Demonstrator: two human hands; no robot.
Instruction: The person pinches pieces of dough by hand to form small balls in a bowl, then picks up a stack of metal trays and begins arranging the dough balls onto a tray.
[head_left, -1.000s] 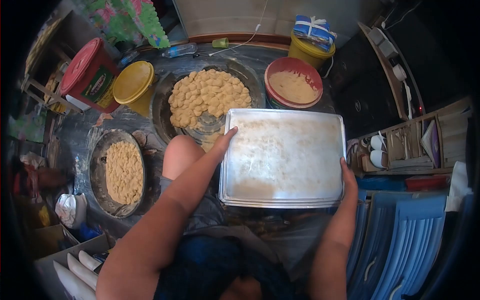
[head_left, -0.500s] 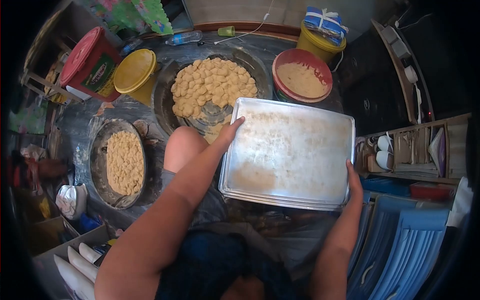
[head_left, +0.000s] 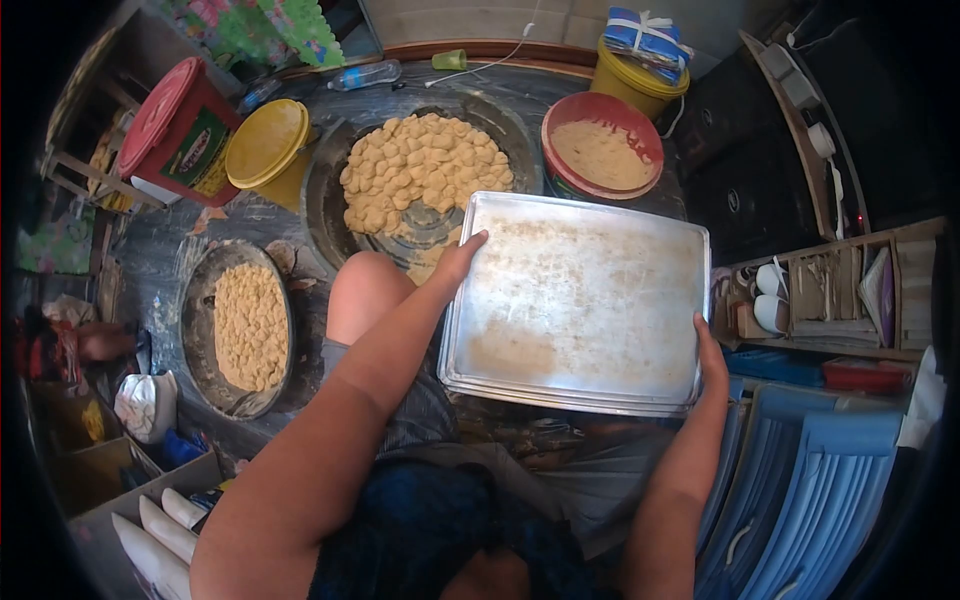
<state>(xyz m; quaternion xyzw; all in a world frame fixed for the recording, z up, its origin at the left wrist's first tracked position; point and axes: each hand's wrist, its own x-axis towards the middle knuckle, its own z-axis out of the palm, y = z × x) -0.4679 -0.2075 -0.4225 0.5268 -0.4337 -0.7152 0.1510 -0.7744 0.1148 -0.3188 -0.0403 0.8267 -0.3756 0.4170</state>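
Gripping the metal tray (head_left: 578, 300) at two edges, both hands are closed on it: the left hand (head_left: 458, 258) is clamped on the far left corner, fingers over the rim, and the right hand (head_left: 708, 352) is wrapped round the near right edge. The tray is held above the lap, in front of the bent knee (head_left: 365, 290), its flour-dusted face bare of any dough.

Against the view of a second ago, the tray is seen turned slightly: its right side is now carried further from the body and its top edge is tilted, where before it sat square. Over the last half second almost nothing is altered, so the swing appears to be settled and the tray is judged to be steadied rather than travelling. Both grips are kept on the same corners throughout.

Beyond the tray, a large round pan (head_left: 330, 200) heaped with dough pieces (head_left: 420, 170) is lying on the floor, and an oval pan (head_left: 200, 330) of smaller pieces is set well to the left. A red bowl of flour (head_left: 602, 148) is standing just past the tray's far edge. Nothing there is shifted.

With the tray empty and held level-ish beside the dough, loading is judged not yet begun.
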